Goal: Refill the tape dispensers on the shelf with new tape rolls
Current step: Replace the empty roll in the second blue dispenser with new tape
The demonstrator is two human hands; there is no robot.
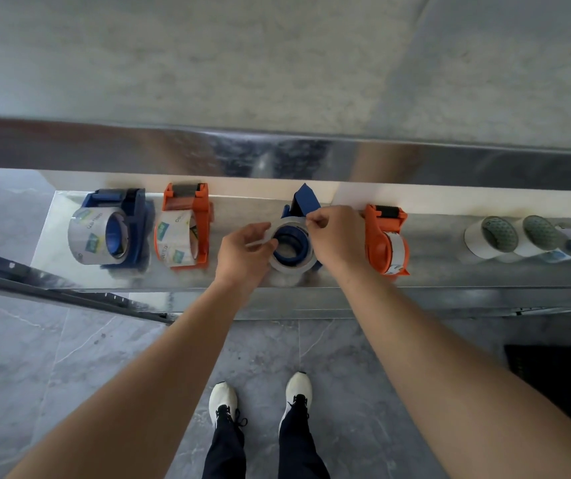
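Left grip (242, 252), right grip (334, 236) pinch clear roll (289, 267) on blue dispenser (306, 198).

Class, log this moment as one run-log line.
stage: roll on middle blue dispenser | left hand: grips clear tape roll | right hand: pinches its far edge | spare rolls: right end of shelf

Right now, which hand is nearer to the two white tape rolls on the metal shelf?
Right. The right hand is left of the white rolls; the left hand is farther left.

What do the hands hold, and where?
The clear tape roll on the middle blue dispenser: left hand grips its left rim, right hand pinches its upper edge.
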